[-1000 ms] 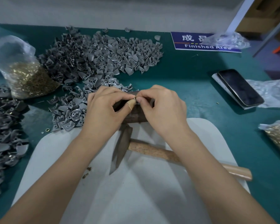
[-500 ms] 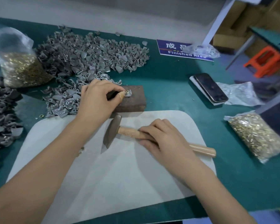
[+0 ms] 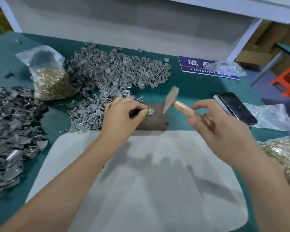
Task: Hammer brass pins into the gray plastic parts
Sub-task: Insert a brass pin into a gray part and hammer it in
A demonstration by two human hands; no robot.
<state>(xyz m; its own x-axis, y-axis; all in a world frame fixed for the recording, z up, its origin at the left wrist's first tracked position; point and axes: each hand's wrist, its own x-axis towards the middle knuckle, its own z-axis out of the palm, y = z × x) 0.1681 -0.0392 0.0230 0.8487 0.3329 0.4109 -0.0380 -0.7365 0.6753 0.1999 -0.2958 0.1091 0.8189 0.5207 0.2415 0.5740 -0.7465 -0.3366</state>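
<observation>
My left hand (image 3: 122, 114) pinches a small gray plastic part (image 3: 150, 111) with a brass pin in it, holding it down on a dark brown block (image 3: 155, 122). My right hand (image 3: 216, 124) grips the wooden handle of a hammer (image 3: 170, 99), whose metal head is raised just above and to the right of the part. A big pile of gray plastic parts (image 3: 117, 72) lies behind the block. A clear bag of brass pins (image 3: 49, 81) stands at the left.
A white mat (image 3: 157, 181) covers the green table in front. Darker gray parts (image 3: 8, 131) are heaped at the left edge. A phone (image 3: 236, 108) lies at the right, a second bag of pins (image 3: 285, 161) at the right edge, a blue "Finished Area" sign (image 3: 206, 67) behind.
My right hand left the part, took the hammer by its handle off the mat and lifted it over the block. My left hand kept holding the part on the block.
</observation>
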